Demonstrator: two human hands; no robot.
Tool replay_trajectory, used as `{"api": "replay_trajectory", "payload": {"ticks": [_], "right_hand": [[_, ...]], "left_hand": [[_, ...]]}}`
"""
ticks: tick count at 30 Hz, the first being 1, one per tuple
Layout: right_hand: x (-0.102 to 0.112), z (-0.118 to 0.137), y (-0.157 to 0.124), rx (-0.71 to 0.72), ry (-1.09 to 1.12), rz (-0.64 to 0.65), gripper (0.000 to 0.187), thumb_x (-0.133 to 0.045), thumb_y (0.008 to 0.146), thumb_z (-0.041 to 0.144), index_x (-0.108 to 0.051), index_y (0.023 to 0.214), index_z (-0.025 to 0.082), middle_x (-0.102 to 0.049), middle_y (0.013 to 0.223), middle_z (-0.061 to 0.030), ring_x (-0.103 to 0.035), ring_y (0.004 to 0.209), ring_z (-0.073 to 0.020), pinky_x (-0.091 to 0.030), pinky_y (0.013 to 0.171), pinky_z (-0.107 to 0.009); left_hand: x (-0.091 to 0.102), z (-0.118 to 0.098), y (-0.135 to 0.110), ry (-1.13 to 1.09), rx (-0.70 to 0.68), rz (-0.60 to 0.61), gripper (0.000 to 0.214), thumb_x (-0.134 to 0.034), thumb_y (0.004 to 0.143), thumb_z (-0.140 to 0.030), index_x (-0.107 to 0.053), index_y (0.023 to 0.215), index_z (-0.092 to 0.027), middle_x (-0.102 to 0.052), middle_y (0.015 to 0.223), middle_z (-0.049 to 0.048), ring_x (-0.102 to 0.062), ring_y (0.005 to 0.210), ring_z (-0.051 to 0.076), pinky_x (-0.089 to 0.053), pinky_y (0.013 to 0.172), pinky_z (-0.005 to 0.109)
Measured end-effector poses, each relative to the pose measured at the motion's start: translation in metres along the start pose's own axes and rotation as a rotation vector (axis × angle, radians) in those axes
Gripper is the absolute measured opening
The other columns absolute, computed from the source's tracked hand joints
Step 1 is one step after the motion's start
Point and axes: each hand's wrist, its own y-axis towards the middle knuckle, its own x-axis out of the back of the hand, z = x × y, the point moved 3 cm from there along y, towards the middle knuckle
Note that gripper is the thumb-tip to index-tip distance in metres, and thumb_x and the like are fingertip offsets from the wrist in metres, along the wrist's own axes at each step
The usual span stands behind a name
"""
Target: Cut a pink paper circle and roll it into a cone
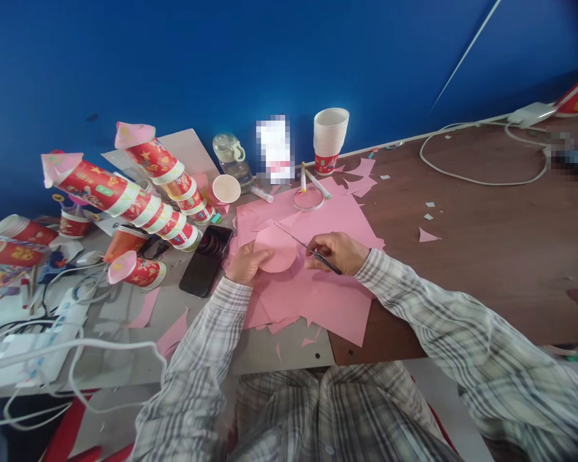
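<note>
My left hand pinches the left edge of a rounded piece of pink paper, with the thumb on top. My right hand is closed around the handles of a pair of scissors. The blades point up and left, passing by the upper right edge of the paper piece; whether they touch it I cannot tell. Beneath both hands lie overlapping pink sheets. Beyond them, a roll of clear tape rests on the pink paper beside two markers.
To the left lean two towers of red paper cups with pink cone tops. A black phone lies by my left hand. Behind stand a water bottle and stacked white cups. White cables run across the lower left.
</note>
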Motion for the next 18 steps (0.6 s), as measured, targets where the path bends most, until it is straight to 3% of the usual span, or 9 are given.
{"api": "replay_trajectory", "payload": {"ticks": [11, 18], "right_hand": [[-0.0021, -0.0006, -0.0010, -0.082, 0.064, 0.027, 0.071, -0.113, 0.072, 0.082, -0.076, 0.088, 0.023, -0.061, 0.060, 0.0078, -0.052, 0.058, -0.0128, -0.044, 0.059, -0.029], [-0.0021, -0.0004, -0.0017, -0.083, 0.054, 0.041, 0.072, -0.112, 0.074, 0.083, -0.075, 0.089, 0.023, -0.063, 0.063, 0.0069, -0.052, 0.060, -0.0125, -0.040, 0.059, -0.028]], "left_hand": [[-0.0011, -0.0019, -0.0011, -0.003, 0.015, 0.014, 0.041, -0.072, 0.044, -0.022, -0.062, 0.082, -0.011, -0.067, 0.070, 0.0062, -0.060, 0.077, 0.024, -0.046, 0.072, 0.036], [-0.0006, -0.0015, -0.0012, 0.012, 0.024, 0.002, 0.039, -0.071, 0.043, -0.022, -0.062, 0.079, -0.011, -0.067, 0.069, 0.0059, -0.060, 0.075, 0.024, -0.047, 0.070, 0.036]]}}
